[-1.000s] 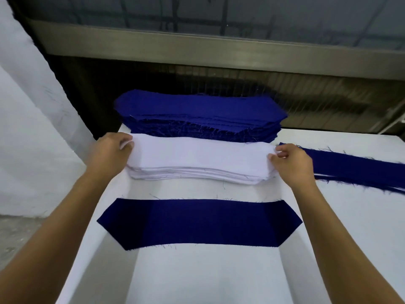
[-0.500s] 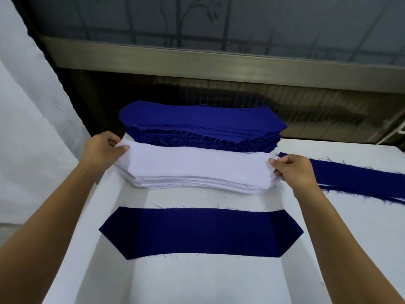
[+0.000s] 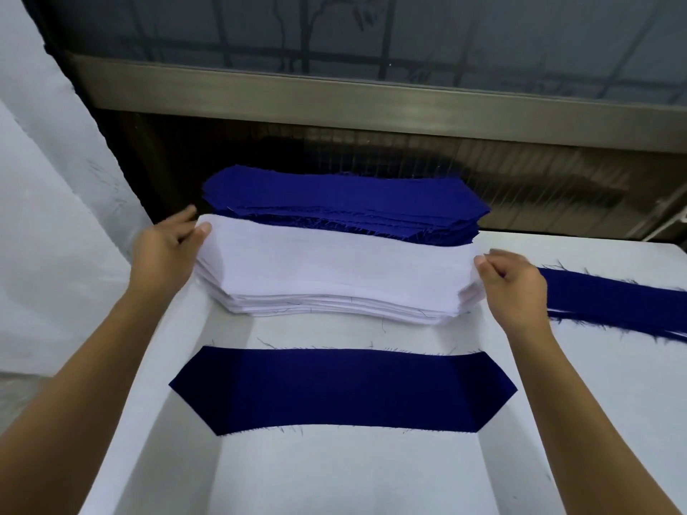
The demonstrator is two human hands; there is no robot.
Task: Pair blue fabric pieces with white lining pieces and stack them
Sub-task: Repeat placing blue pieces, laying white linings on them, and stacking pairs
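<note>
Left hand (image 3: 163, 250) and right hand (image 3: 515, 280) fingers (image 3: 203, 228) pinch ends of white lining stack (image 3: 334, 269); blue stack (image 3: 345, 202) behind; blue piece (image 3: 342, 388) nearer

The left end of the white lining stack (image 3: 334, 276) covers most fingers of my left hand (image 3: 163, 250). My right hand (image 3: 513, 284) curls at the stack's right end, fingertips concealed. Whether I pinch one piece or several: cannot tell. Piece count: illegible. The stack hides the near edge of the blue stack (image 3: 345, 202). The blue strip (image 3: 609, 299) runs off the right edge. The table (image 3: 334, 477) and both forearms are cut off at the near edge.
</note>
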